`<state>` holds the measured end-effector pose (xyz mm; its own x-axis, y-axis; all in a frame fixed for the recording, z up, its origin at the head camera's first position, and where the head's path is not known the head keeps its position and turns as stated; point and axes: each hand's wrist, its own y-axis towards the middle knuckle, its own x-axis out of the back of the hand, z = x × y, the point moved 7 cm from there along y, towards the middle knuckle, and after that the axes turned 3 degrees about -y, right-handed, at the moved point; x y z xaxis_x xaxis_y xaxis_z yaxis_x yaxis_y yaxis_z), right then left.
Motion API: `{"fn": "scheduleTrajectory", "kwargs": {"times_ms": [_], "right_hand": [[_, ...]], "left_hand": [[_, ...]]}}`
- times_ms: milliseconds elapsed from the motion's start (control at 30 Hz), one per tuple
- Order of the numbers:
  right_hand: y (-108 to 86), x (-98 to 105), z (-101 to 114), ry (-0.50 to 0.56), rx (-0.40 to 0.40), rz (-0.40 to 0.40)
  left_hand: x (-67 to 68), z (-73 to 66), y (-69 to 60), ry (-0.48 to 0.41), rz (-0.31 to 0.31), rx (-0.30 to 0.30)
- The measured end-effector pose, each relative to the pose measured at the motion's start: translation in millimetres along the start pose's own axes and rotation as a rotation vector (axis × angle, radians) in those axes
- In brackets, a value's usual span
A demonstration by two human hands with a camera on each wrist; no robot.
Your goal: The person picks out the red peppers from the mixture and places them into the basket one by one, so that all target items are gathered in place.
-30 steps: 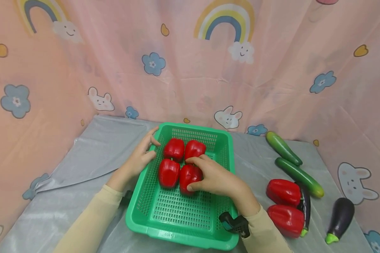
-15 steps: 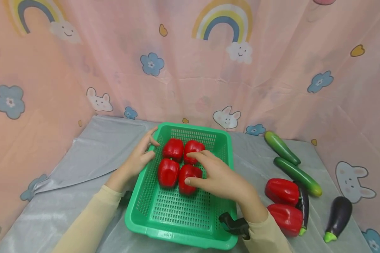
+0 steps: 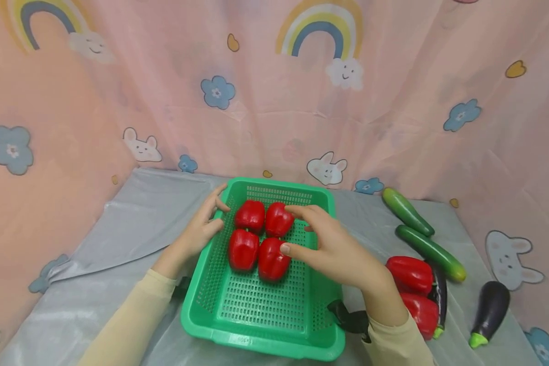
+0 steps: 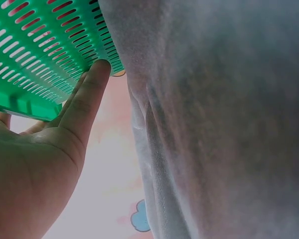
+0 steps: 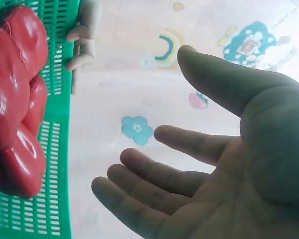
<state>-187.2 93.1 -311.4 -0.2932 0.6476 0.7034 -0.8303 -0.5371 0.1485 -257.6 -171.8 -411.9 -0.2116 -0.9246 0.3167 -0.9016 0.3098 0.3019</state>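
In the head view, a green perforated plastic basket [image 3: 256,340] holds several red bell peppers [image 3: 274,259] grouped in its middle and far part. My left hand [image 3: 201,226] holds the basket's left rim, thumb and a finger over the edge. The left wrist view shows a finger [image 4: 84,99] of it lying against the outer wall. My right hand [image 3: 338,249] hovers over the basket's right side, fingers spread and thumb apart. The right wrist view shows nothing between its fingers [image 5: 159,174], and a gap to the peppers [image 5: 20,164].
Right of the basket, two more red bell peppers [image 3: 409,274] lie against a dark eggplant [image 3: 440,300]. Another eggplant [image 3: 489,310] lies farther right, and two green cucumbers [image 3: 430,251] lie behind. Grey cloth [image 3: 132,218] covers the table; a pink patterned curtain [image 3: 256,137] hangs behind.
My right hand has let go of the near-right bell pepper, lifted and moved to the right, its fingers opening. The left hand stays at the basket's rim.
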Motion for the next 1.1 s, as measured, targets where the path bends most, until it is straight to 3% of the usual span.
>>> {"fn": "scheduleTrajectory", "kwargs": {"times_ms": [200,700,1100], "right_hand": [[0.6,8.9,3.8,-0.019,0.044,-0.053],[-19.0,30.0,-18.3,-0.046,-0.1,-0.115],[-48.7,50.6,-38.6,-0.104,-0.13,-0.262]], "left_hand": [[0.6,-2.8,-1.1,0.004,-0.003,-0.012],[-0.6,1.6,-1.7,0.0,0.006,0.008],[-0.9,-1.5,-1.1,0.004,0.006,0.008]]}}
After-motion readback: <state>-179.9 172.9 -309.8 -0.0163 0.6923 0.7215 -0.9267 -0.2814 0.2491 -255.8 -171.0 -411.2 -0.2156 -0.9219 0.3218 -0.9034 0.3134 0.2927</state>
